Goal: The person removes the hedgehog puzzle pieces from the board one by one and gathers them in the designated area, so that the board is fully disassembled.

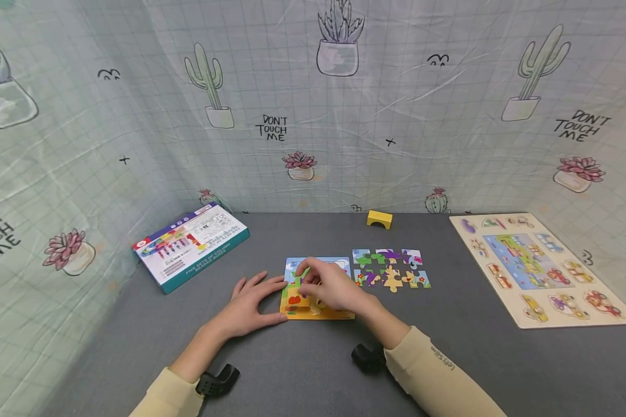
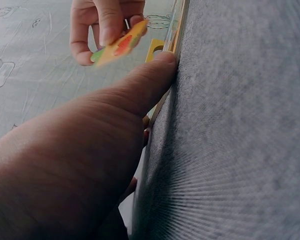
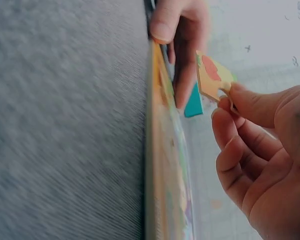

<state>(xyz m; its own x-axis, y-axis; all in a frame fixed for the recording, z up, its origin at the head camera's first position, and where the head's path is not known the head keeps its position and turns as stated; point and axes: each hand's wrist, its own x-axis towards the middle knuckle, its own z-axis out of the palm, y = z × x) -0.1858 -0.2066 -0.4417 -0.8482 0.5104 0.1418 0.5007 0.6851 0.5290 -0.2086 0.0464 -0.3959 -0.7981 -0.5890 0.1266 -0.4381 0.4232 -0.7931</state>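
Observation:
In the head view a small picture puzzle board (image 1: 339, 316) with an orange lower edge lies flat before me. My left hand (image 1: 247, 310) rests at its left side, fingers spread and fairly straight, thumb and fingertips at the edge. Above the board, my right hand (image 1: 334, 286) pinches a puzzle piece (image 3: 210, 75) between thumb and fingers. This piece is yellow-orange with a red patch and some green, and is tilted up off the board in both wrist views. The right hand covers part of the board's picture.
Several loose puzzle pieces (image 1: 393, 279) lie just right of the board. A yellow arch block (image 1: 379, 218) stands behind them near the backdrop. Back left is a boxed toy set (image 1: 198, 243); to the right lies a large wooden puzzle board (image 1: 477, 266).

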